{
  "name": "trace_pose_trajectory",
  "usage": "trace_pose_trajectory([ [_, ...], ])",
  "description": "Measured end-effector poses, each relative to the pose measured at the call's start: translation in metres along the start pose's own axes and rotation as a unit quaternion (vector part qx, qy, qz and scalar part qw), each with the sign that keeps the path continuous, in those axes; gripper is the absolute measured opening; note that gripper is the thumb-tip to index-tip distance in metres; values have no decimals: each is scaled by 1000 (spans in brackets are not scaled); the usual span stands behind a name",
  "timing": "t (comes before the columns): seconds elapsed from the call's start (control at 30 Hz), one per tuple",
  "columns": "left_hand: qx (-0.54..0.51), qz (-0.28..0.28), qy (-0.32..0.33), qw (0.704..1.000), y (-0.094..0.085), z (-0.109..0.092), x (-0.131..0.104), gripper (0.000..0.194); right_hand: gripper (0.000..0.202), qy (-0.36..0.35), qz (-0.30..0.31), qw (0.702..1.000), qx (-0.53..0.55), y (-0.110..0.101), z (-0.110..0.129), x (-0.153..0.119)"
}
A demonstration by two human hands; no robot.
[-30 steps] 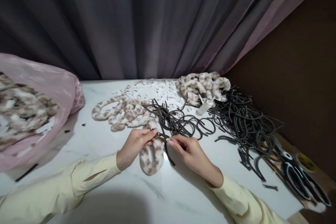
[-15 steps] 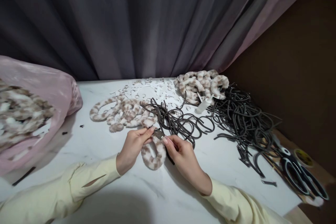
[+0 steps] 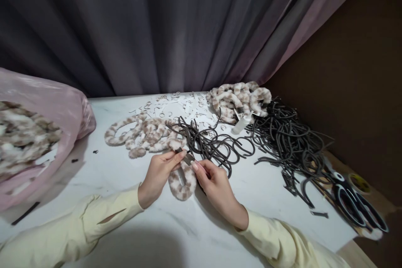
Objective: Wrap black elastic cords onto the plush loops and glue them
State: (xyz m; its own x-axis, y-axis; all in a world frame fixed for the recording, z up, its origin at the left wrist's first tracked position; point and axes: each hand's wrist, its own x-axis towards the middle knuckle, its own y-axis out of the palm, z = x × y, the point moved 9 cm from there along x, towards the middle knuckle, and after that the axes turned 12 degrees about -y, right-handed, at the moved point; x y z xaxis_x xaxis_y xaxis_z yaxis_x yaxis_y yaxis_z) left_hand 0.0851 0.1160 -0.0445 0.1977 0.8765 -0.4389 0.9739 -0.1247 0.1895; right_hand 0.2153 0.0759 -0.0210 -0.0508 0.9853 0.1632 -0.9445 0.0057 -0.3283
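Over the table's middle, my left hand (image 3: pixel 159 174) pinches one end of a short dark flat strip (image 3: pixel 188 158) between thumb and fingers. At its other end, my right hand (image 3: pixel 216 182) is closed with thumb and fingertips on the same strip. A fluffy white-and-brown loop (image 3: pixel 182 194) hangs or rests just beneath, between the hands; how it joins the strip is hidden. Behind the hands lie more fluffy loops (image 3: pixel 150 134) in a loose heap. Right of that heap is a bunch of dark bendy cords (image 3: pixel 204 142).
A pink plastic bag (image 3: pixel 70 117) at left holds fluffy pieces. Farther back are small rings and white slips (image 3: pixel 176 102), a pile of fluffy loops (image 3: pixel 241 96) and a white bottle (image 3: pixel 241 124). At right lie a big tangle of cords (image 3: pixel 289 138) and black-handled scissors (image 3: pixel 348 205).
The view has shifted slightly. Both hands keep their pinch on the dark strip, and more of it shows between the fingers, with its dark end above my left thumb.
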Motion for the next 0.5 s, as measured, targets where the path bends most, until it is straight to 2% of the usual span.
trace_pose_trajectory([
  [0.1,29,5,16,999,0,-2,-1,44,34,-7,-3,1000,5,-1,1,1],
  [0.27,59,-25,35,997,-7,-2,0,46,35,-4,3,1000,24,2,0,1],
  [0.4,1,-5,12,1000,-3,-1,2,45,35,8,16,999,45,4,-4,0],
  [0.5,-53,25,-13,998,1,-1,4,37,31,19,6,997,73,-3,-4,2],
])
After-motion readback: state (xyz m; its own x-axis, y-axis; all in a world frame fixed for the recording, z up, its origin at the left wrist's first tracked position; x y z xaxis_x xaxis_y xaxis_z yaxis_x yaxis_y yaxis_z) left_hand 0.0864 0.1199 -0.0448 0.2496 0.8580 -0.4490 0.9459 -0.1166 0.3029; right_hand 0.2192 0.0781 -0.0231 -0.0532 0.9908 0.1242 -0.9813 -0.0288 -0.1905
